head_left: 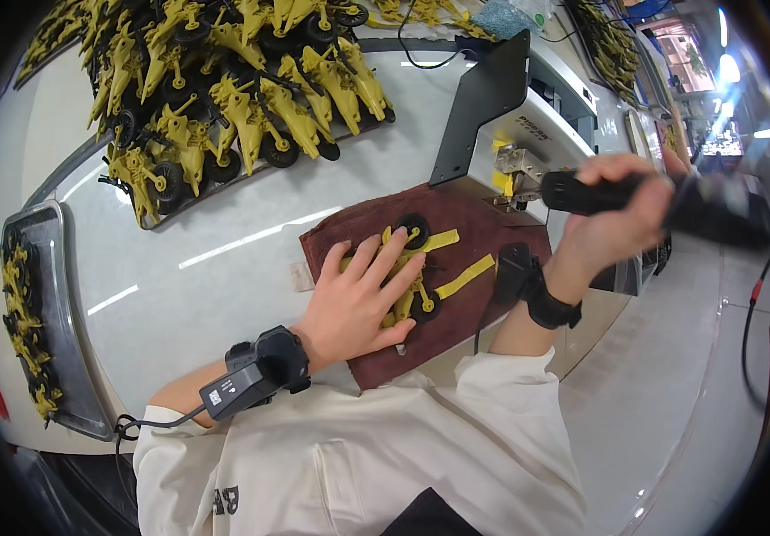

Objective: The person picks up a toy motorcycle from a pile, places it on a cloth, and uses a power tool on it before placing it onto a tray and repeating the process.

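Note:
My left hand lies palm down with spread fingers over a yellow toy motorcycle with black wheels, partly covering it. Under the toy is a maroon cloth, and flat yellow strips stick out past the fingers. My right hand is wrapped round a black electric screwdriver, held nearly level. Its tip points left, at the metal outlet of a white and black screw feeder; whether it touches is hard to tell. The screwdriver's rear end is blurred.
Many yellow toy motorcycles stand packed at the back left. A metal tray at the far left holds several more yellow parts. The white table's right edge lies beyond the feeder. A cable hangs at the right.

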A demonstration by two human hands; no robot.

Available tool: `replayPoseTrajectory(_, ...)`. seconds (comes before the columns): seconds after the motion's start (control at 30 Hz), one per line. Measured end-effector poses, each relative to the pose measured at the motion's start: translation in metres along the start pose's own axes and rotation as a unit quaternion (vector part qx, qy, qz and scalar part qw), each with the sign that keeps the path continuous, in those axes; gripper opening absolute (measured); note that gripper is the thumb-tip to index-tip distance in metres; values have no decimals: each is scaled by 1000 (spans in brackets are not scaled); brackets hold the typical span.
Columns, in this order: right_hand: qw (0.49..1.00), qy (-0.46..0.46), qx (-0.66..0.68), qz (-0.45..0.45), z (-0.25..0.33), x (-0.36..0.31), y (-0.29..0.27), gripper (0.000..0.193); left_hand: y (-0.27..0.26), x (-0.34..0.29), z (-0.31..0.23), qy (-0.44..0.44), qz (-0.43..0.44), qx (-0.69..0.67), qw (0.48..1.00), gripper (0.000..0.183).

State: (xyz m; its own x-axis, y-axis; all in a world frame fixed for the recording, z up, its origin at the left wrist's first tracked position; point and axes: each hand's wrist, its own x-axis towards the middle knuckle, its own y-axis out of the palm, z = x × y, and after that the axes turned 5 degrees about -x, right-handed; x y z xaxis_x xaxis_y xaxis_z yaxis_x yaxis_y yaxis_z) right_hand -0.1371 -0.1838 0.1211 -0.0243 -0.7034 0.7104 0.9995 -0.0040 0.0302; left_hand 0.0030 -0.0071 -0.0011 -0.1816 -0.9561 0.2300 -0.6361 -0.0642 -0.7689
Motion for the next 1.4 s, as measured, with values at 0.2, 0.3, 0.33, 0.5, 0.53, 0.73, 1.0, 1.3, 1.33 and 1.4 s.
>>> replayPoseTrajectory(0.2,984,128,104,60,25,-39,-8,57,-1,1,2,2,-14,-18,1000,84)
replayPoseTrajectory(0.3,980,112,91,134,48,-80,-18,70,0,0,1,2,-14,-17,1000,76)
replayPoseTrajectory(0.33,979,103,104,141,51,-90,-17,70,1,-1,3,7,-13,-11,1000,73)
replayPoseTrajectory(0.5,974,93,154,137,53,-120,-27,76,1,-2,3,1,-16,-12,1000,69)
replayPoseTrajectory(0.53,977,90,146,130,54,-121,-29,75,2,-2,2,1,-16,-13,1000,69)
replayPoseTrajectory(0.73,980,105,120,118,51,-125,-27,74,3,-3,1,1,-13,-8,1000,68)
replayPoseTrajectory(1.0,993,83,54,71,50,-127,-25,72,2,-2,1,0,-7,-13,1000,68)
replayPoseTrajectory(1.3,987,54,120,91,41,-128,-35,77,2,1,3,-8,2,-13,1000,68)
replayPoseTrajectory(1.33,988,53,121,84,41,-129,-36,77,2,0,3,-9,3,-14,1000,68)
replayPoseTrajectory(1.4,987,47,126,87,42,-129,-39,76,2,0,2,-10,5,-15,1000,68)
